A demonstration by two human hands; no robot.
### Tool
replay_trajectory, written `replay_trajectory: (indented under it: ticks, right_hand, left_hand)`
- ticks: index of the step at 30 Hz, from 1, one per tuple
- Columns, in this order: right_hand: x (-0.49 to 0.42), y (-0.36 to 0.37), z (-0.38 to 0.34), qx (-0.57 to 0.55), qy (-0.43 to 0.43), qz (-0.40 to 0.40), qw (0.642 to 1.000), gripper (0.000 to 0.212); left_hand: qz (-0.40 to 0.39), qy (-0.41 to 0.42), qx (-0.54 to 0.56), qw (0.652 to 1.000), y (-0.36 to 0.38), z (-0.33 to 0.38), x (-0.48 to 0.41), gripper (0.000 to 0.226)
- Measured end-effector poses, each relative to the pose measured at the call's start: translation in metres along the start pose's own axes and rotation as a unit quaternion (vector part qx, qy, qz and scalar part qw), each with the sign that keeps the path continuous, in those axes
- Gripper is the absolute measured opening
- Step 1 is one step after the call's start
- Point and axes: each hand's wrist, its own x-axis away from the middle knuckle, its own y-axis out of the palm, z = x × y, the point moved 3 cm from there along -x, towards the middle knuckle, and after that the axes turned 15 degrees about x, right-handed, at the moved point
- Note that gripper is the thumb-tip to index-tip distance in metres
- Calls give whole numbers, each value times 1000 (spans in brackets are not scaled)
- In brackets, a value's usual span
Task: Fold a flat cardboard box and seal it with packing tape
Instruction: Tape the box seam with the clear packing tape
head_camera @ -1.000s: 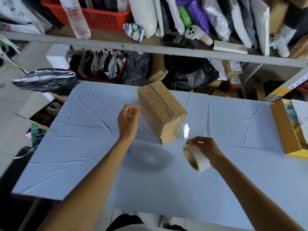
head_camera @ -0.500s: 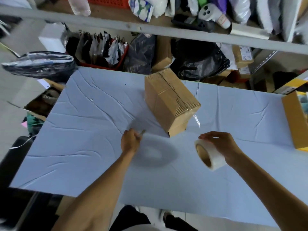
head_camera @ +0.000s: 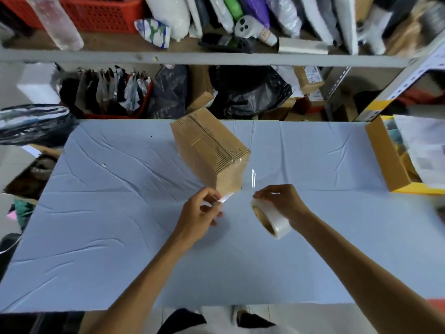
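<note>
A creased pale-blue cloth covers the table [head_camera: 101, 249]. The left hand [head_camera: 201, 213] pinches the clear tape strip [head_camera: 240, 191]; the right hand [head_camera: 281, 204] grips the tape roll [head_camera: 273, 222]. Just beyond stands the closed cardboard box [head_camera: 210, 150]. An open yellow-edged carton [head_camera: 385, 157] sits far right, before crowded shelves [head_camera: 192, 57].

One wide-angle camera sits on my head and faces forward and down. It looks steeply onto the table [head_camera: 108, 237], whose near edge runs along the bottom of the frame. My forearms enter from the lower corners; my left hand [head_camera: 199, 213] and right hand [head_camera: 281, 203] meet near the centre, at close working range. The shelf rail [head_camera: 192, 59] crosses the top, bowed by lens distortion. There is no second view to overlap with.
</note>
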Motion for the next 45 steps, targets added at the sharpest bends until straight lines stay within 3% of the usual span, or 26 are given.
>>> replay_trajectory:
  ticks: [4,8,14,20,25,34,42,45]
  right_hand:
    - [0,0,-4,-5,-15,-5,1000,15]
    - [0,-1,-3,-19,-15,-9,1000,10]
    - [1,-7,1,-33,-23,-9,999,7]
    - [0,-9,2,-32,-18,-4,999,5]
    - [-2,-8,3,-27,-21,-9,999,6]
    - [-2,-7,4,-16,-23,-16,999,7]
    - [-2,-10,1,-23,-36,-28,999,8]
    - [-4,-14,5,-9,-36,-28,999,7]
  left_hand:
    - [30,61,-68,995,14,26,-7,11]
    - [77,62,-96,990,18,35,-15,10]
    - [85,75,-138,984,25,47,-15,22]
    - [44,217,-240,945,39,68,-33,15]
    - [-4,209,-253,944,48,67,-52,23]
    - [-2,134,-250,959,50,60,-63,23]
    - [-52,117,-336,933,52,60,-66,26]
    - [-52,122,-320,938,49,61,-66,29]
